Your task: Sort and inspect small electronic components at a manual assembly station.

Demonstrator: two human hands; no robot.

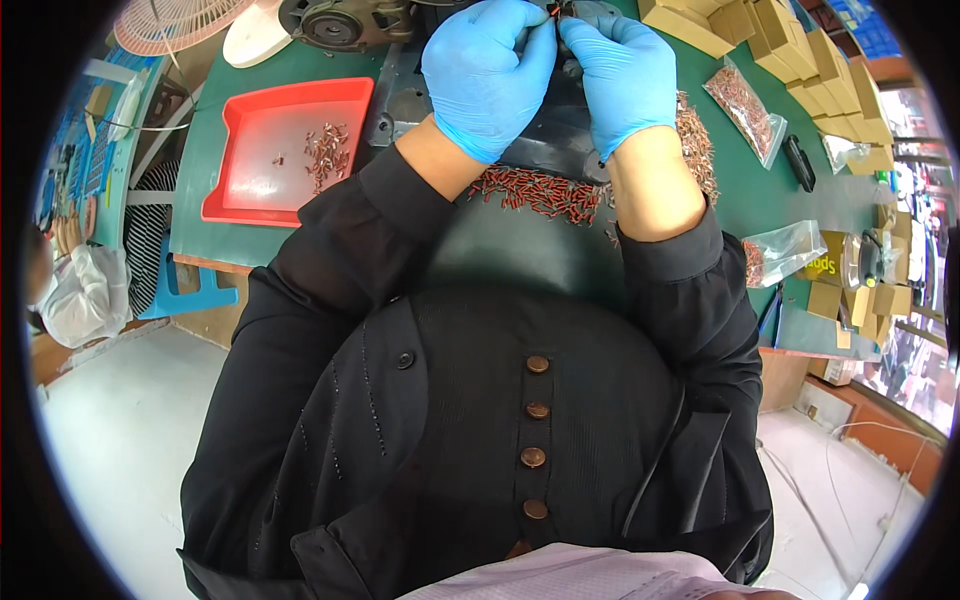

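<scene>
Both my hands wear blue gloves and meet at the far side of the green table (205, 150). My left hand (487, 72) and my right hand (624, 72) pinch a tiny red and dark part (556, 12) between their fingertips, over a dark machine base (560, 140). A heap of small red-brown parts (540, 192) lies on the table just below my wrists, with more of them along my right forearm (697, 140).
A red tray (250, 120) with several of the same small parts sits at the left. Clear bags of parts (745, 105) and cardboard boxes (800, 50) line the right side. A fan (170, 22) stands at the far left. Another person's sleeve (80, 290) shows at the left edge.
</scene>
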